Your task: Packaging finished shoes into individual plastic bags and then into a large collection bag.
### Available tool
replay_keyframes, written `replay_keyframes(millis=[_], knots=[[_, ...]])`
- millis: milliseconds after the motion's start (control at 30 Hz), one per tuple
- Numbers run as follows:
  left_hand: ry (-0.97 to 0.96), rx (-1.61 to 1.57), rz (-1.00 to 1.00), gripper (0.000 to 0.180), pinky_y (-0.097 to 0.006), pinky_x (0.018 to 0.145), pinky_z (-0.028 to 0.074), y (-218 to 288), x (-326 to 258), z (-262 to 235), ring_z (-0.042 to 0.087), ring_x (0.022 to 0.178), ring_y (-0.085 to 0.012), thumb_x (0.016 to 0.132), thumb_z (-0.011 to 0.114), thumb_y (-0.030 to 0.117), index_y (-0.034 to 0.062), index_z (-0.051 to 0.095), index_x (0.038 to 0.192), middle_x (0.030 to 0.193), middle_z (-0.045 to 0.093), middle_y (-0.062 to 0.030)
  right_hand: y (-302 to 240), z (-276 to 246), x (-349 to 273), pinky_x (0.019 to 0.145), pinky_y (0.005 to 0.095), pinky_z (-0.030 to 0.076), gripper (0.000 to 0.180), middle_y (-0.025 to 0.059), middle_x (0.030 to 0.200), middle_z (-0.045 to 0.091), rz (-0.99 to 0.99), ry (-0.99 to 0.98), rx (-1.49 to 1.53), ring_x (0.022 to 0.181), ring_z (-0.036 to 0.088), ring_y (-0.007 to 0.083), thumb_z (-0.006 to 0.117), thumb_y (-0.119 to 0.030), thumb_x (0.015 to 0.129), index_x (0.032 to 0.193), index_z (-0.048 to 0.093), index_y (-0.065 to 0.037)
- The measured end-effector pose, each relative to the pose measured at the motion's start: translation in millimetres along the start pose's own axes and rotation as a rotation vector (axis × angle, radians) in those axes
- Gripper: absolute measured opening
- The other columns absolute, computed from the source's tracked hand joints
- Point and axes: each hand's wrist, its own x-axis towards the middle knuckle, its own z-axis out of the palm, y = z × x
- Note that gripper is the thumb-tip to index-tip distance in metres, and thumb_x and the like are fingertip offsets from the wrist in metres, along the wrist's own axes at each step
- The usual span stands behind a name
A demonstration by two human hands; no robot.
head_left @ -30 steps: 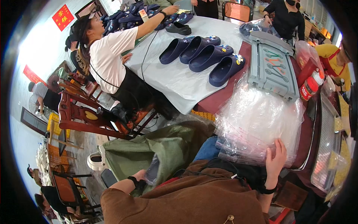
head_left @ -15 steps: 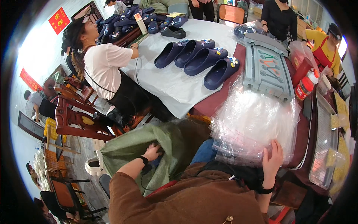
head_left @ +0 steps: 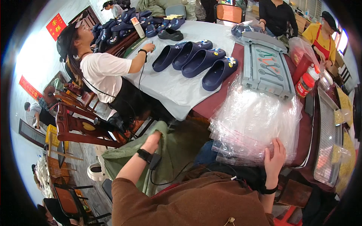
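Left hand (head_left: 152, 140) reaches into the mouth of a green sack (head_left: 173, 150) at the person's knees — fingers buried in the cloth, so I cannot tell whether they are closed or spread. Right hand (head_left: 274, 160) lies open, fingers spread flat, on the near edge of a stack of clear plastic bags (head_left: 256, 120) on the table's red cloth (head_left: 211, 103). Four navy clogs (head_left: 196, 60) sit in a row beyond — well apart from both hands.

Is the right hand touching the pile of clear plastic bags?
Touching. The head view shows the right hand lying with its fingers on the plastic bags.
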Motion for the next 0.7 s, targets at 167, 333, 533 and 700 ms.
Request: replay_keyframes(millis=[167,333,533,700], knots=[[0.582,-1.637,-0.401,0.038,-0.036,0.094,0.051,36,-22,-65,0.063,0.112,-0.0232,0.102,0.056,0.024,0.0059,0.057,0.136,0.124,0.066,-0.0046,1,-3,-1,0.107,0.0472,0.041,0.047,0.0158,0.138,0.059,0.004,0.007,0.007,0.126,0.054,0.0376,0.07,-0.015,0.087,0.131,0.062,-0.003],[0.318,-1.16,-0.478,0.044,-0.038,0.098,0.048,22,-24,-33,0.06,0.118,-0.0244,0.108,0.046,0.03,0.0029,0.055,0.141,0.133,0.064,-0.0092,-1,-3,0,0.107,0.0478,0.041,0.047,0.0164,0.138,0.059,-0.03,0.017,0.027,0.126,0.054,0.0384,0.07,-0.016,0.088,0.132,0.061,-0.003],[-0.11,-0.001,-0.198,0.052,-0.051,0.079,0.053,113,-19,-122,0.067,0.087,-0.0445,0.09,0.062,0.052,0.0015,0.076,0.087,0.087,0.071,-0.0243,5,0,-4,0.106,0.049,0.041,0.048,0.0171,0.14,0.058,-0.023,0.015,0.008,0.127,0.053,0.0387,0.07,-0.017,0.087,0.132,0.061,-0.003],[-0.18,0.016,-0.002,0.041,-0.047,0.08,0.055,204,-17,-209,0.07,0.087,-0.0384,0.095,0.06,0.046,0.0091,0.078,0.094,0.089,0.074,-0.0168,3,-2,-3,0.107,0.0499,0.039,0.048,0.017,0.14,0.057,0.014,0.02,0.038,0.129,0.052,0.0383,0.07,-0.018,0.087,0.132,0.061,-0.004]])
